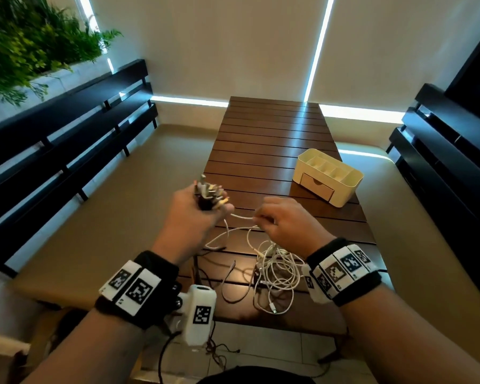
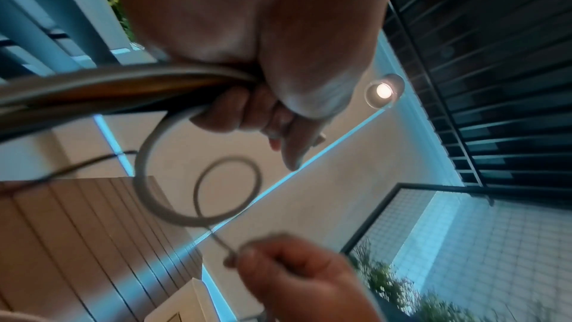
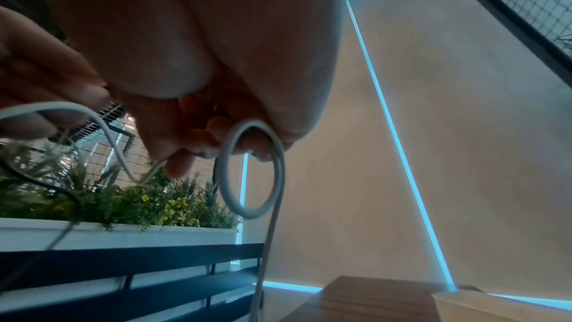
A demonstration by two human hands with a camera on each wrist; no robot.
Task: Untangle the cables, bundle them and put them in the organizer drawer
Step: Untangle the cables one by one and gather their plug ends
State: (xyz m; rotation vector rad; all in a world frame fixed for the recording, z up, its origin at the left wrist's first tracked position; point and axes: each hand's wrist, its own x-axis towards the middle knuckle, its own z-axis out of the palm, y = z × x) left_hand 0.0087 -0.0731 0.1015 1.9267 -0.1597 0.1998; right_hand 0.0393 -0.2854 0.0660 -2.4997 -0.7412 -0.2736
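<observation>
My left hand is raised over the table's left edge and grips a bunch of cable ends, plugs sticking up out of the fist. In the left wrist view the left hand has its fingers curled round those cables. One white cable runs from that fist to my right hand, which pinches it. From the right wrist, the right hand holds a small white loop. A tangle of white and dark cables lies on the table below. The cream organizer stands at the right, its drawer closed.
The slatted brown table stretches away from me. Black slatted benches flank it on the left and right. A planter with green plants sits at the upper left. Thin dark wires hang below the table's near edge.
</observation>
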